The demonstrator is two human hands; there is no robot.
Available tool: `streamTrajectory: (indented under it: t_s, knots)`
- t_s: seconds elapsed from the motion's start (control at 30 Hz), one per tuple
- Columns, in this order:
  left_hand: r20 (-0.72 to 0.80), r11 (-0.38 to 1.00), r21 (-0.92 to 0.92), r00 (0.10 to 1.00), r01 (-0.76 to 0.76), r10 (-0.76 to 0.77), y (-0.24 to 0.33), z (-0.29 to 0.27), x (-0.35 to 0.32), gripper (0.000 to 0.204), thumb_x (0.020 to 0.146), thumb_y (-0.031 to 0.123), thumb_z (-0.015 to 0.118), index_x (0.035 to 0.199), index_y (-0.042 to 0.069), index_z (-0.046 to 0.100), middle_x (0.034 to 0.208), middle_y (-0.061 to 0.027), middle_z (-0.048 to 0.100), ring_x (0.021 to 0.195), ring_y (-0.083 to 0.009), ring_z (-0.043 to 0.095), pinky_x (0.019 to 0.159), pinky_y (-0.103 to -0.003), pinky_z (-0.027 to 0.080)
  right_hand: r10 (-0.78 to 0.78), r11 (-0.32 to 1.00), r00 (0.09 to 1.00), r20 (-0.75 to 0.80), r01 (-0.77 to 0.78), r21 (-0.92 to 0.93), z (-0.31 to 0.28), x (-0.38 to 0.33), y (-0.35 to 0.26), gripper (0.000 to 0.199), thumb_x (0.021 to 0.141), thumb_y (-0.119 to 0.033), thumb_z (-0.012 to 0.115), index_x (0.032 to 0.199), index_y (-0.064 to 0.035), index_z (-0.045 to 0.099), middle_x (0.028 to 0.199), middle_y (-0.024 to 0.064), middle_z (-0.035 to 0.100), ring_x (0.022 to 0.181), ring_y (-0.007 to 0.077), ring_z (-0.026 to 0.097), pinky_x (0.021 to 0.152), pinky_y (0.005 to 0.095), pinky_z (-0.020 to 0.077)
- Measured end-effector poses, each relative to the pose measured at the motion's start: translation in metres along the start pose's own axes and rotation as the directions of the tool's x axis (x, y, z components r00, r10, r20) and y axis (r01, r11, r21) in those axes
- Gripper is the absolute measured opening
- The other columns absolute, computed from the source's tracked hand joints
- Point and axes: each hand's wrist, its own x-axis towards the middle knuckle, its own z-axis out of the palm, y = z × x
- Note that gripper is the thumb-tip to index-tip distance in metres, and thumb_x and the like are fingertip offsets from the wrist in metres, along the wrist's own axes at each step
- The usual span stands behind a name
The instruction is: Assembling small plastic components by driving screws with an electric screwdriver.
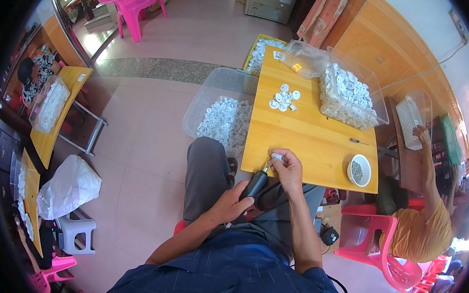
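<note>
My left hand (230,203) is closed around a black electric screwdriver (254,185), its bit pointing up and away from me. At the bit's tip, my right hand (290,173) pinches a small white plastic piece (277,157) at the near edge of the yellow table (298,136). Whether the bit sits in a screw is too small to tell. Further up the table lies a loose cluster of round white parts (283,98). A white bowl (359,170) of small metal pieces, likely screws, stands at the right, with a small hand screwdriver (358,141) lying behind it.
A clear bin (371,122) heaped with white parts stands at the table's far right beside a plastic bag (305,59). Left of the table, a large tub (197,105) holds more parts. A person in a yellow shirt (423,230) sits at the right near a pink chair (380,244).
</note>
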Motion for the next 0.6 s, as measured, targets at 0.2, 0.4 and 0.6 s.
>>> streamTrajectory:
  t_s: [0.2,0.4,0.6]
  knots:
    - [0.058,0.970,-0.204,0.991,0.129,-0.120,0.0067,-0.0016,0.0001,0.042,0.092,0.013,0.058,0.131,0.001,0.048,0.081,-0.0054,0.061,0.063,-0.0116,0.059,0.059,-0.027,0.049,-0.003,0.999,1.000,0.006,0.004,-0.044,-0.0019,-0.0007,0.0030,0.015,0.093,-0.002,0.064,0.106,-0.0058,0.071,0.076,-0.0037,0.065,0.063,0.0011,0.051,0.056,0.0175,0.0408]
    - [0.106,0.934,-0.316,0.984,0.167,-0.140,0.0031,-0.0040,-0.0007,0.037,0.091,0.014,0.058,0.126,0.002,0.050,0.083,-0.0060,0.061,0.063,-0.0114,0.058,0.057,-0.026,0.049,-0.032,0.998,0.999,0.009,0.032,-0.056,-0.0018,-0.0015,0.0047,0.014,0.093,-0.002,0.065,0.105,-0.0050,0.071,0.075,-0.0036,0.064,0.062,0.0015,0.052,0.056,0.0179,0.0420]
    - [0.120,0.925,-0.338,0.983,0.175,-0.142,0.0000,-0.0047,0.0002,0.041,0.092,0.015,0.057,0.130,0.002,0.049,0.086,-0.0071,0.062,0.063,-0.0122,0.059,0.057,-0.026,0.050,-0.036,0.998,0.999,0.036,0.038,-0.054,-0.0048,-0.0014,0.0056,0.014,0.095,-0.002,0.064,0.108,-0.0033,0.068,0.081,-0.0007,0.067,0.066,0.0029,0.058,0.058,0.0168,0.0453]
